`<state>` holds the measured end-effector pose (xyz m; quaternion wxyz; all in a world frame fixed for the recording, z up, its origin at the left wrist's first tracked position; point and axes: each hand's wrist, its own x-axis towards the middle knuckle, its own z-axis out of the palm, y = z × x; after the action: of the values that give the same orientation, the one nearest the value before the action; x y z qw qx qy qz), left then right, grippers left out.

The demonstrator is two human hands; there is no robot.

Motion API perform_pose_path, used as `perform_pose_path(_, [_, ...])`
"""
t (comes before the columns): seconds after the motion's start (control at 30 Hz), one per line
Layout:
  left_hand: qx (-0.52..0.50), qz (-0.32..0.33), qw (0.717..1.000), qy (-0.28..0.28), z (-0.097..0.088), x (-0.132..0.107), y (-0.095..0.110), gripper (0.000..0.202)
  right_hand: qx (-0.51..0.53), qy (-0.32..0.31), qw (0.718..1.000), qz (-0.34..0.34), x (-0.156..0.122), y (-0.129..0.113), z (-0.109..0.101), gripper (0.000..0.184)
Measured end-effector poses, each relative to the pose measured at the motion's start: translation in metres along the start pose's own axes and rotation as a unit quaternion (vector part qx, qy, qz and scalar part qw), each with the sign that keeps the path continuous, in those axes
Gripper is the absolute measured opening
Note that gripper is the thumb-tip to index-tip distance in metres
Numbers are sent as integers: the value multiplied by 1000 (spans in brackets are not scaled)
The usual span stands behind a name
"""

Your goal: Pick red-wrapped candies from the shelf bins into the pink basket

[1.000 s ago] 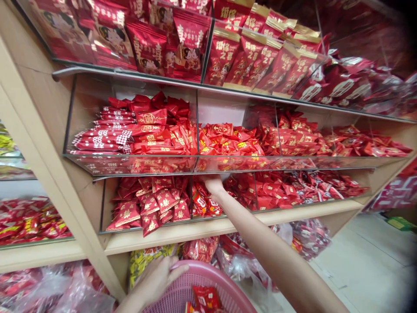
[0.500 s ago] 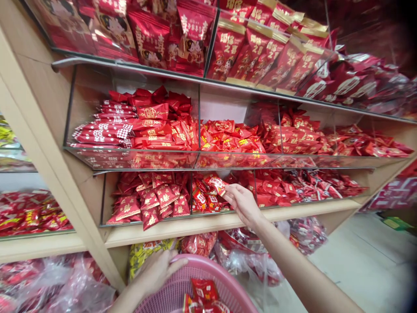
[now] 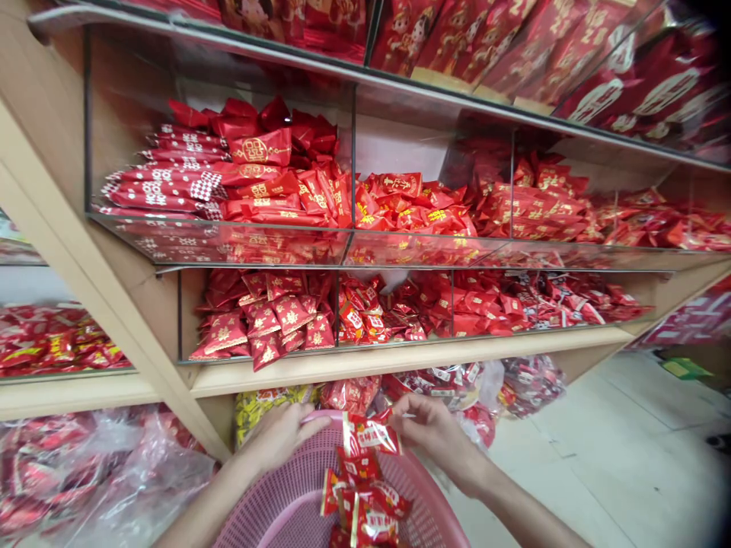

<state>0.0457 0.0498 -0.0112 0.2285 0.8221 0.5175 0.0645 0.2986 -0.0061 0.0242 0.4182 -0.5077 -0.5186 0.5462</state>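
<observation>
My left hand (image 3: 285, 435) is closed over the far rim of a pink plastic basket (image 3: 437, 495). Above the basket's far right side, my right hand (image 3: 437, 438) pinches one end of a small red candy packet (image 3: 371, 435) with gold and white print. Several similar red packets (image 3: 374, 525) lie in a heap inside the basket. Beyond my hands, the lowest shelf holds a compartment of like red packets (image 3: 359, 316), next to a compartment of dark red square packets (image 3: 279, 316).
A wooden shelf edge (image 3: 400, 356) runs just beyond the basket. Clear dividers split the shelves of red sweets above. Under the shelf lie a yellow bag (image 3: 266, 403) and clear bags of red packets (image 3: 528, 384). Tiled floor (image 3: 599, 434) shows at right.
My right hand has drawn back from the lowest shelf compartment to above the basket, carrying the packet. My left hand stays on the rim. The view has tilted down and come closer.
</observation>
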Motion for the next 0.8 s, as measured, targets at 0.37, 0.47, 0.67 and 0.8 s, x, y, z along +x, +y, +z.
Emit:
perform_pose_path(0.37, [1,-18,1000,-9,-2,1,2,54,-101,-22,994,-22,-12,40,40,11])
perform_pose_path(0.47, [3,-13,1000,-5,0,1,1,54,-189,-17,981,-36,-8,41,53,13])
perform_pose_path(0.67, [23,-6,1000,1,-1,1,2,55,-374,-41,924,-73,-3,44,77,19])
perform_pose_path(0.8, [28,-6,1000,0,-1,1,3,57,-469,-44,878,-85,-4,55,87,18])
